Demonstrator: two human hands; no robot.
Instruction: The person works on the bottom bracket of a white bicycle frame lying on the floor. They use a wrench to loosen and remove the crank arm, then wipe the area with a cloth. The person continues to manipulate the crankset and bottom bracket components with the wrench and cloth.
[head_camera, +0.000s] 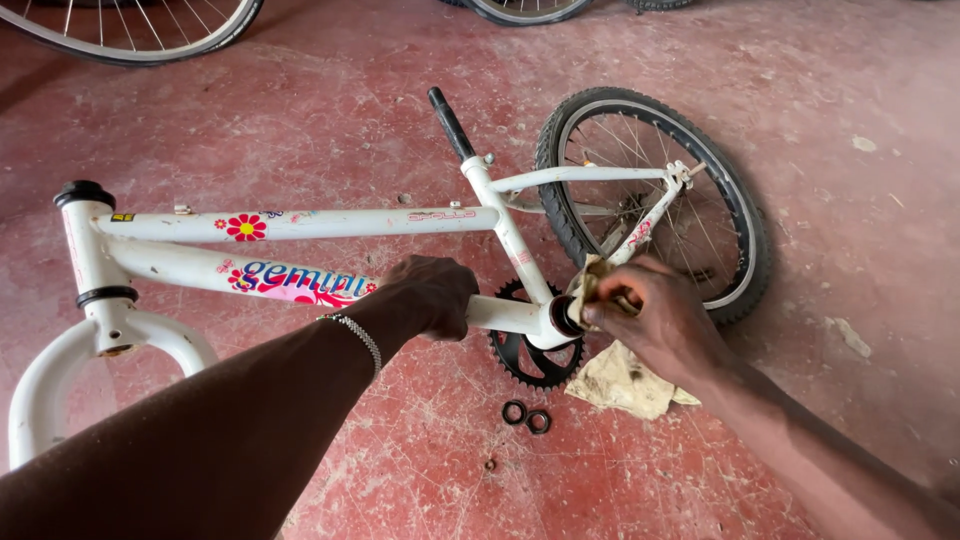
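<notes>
Red floor (800, 100); left hand (432, 296) clenched round bike frame (300, 222), right hand (650, 315) pinching rag (625, 380).

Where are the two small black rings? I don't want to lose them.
The two small black rings lie on the red floor, just below the black chainring and left of the rag.

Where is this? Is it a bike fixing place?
Probably a bike repair spot. A white bike frame lies on the red floor, spare wheels rest nearby, and small rings sit loose beside a rag.
</notes>
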